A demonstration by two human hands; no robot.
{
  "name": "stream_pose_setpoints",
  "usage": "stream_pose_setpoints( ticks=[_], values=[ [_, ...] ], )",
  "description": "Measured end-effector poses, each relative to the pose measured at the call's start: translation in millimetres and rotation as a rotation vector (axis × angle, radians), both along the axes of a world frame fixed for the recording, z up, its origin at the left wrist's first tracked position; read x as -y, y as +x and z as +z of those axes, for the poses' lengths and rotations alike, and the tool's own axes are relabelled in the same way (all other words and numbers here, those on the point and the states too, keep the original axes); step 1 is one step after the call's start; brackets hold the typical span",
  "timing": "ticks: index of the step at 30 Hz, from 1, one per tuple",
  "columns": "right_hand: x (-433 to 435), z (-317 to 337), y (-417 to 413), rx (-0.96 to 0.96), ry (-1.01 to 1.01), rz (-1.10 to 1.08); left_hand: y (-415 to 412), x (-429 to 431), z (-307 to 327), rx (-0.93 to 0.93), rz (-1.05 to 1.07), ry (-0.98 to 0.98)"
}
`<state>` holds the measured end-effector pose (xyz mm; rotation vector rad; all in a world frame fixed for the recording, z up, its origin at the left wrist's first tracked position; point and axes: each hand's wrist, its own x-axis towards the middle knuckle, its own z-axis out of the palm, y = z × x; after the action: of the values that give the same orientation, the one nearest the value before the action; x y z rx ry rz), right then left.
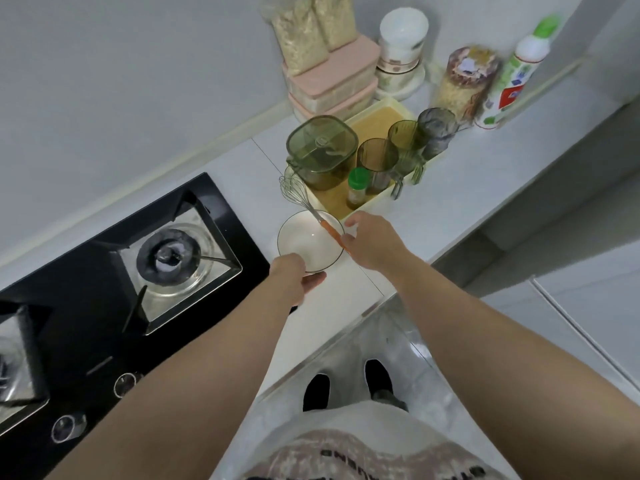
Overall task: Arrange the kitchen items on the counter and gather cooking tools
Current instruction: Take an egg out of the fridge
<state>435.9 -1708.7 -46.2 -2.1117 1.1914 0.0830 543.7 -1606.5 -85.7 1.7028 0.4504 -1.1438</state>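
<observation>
Left grip (298,278) holds the white bowl (304,240) at its 6 o'clock rim, thumb over the edge, fingers showing underneath. Can't tell if the bowl sits on the tabletop (467,209) or is slightly raised. Right grip (370,244) pinches the orange handle end of the whisk (315,216) at the bowl's 3 o'clock side. The whisk lies across the bowl rim, wire head pointing to 11 o'clock, past the rim and close to the green lidded container (320,150). The bowl is near the tabletop's front edge, with the black gas hob (173,258) at its 9 o'clock. The yellow tray (374,200) is just beside the bowl at 1 o'clock and holds the lidded container, a small green-capped bottle (358,188) and tinted tumblers (377,161). Farther back at 12 o'clock are stacked pink boxes (332,84). A white squeeze bottle (512,74) is at 2 o'clock.
</observation>
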Motion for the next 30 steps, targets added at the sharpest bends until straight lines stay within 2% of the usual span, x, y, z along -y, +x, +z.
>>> stream_pose_setpoints(
  ticks=[4,11,17,22,26,30],
  values=[
    [-1.7,-14.3,2.2,-0.031,0.018,0.061,5.0,3.0,-9.1,-0.067,0.131,0.011],
    [-0.9,-21.1,2.3,-0.018,0.034,0.077,0.8,2.0,-10.8,-0.018,0.099,0.013],
    [0.5,-20.0,1.5,0.008,0.030,0.092,1.3,0.4,1.8,0.029,0.056,-0.064],
    [3.2,-1.7,4.2,0.100,0.030,0.064,5.1,-10.5,21.7,0.030,0.107,-0.141],
    [4.7,21.6,11.2,0.334,0.156,-0.035,8.3,-21.9,38.6,-0.021,0.141,-0.192],
    [-0.2,57.4,15.0,0.666,0.547,-0.203,10.4,-32.3,57.1,0.007,0.162,-0.241]
  ],
)
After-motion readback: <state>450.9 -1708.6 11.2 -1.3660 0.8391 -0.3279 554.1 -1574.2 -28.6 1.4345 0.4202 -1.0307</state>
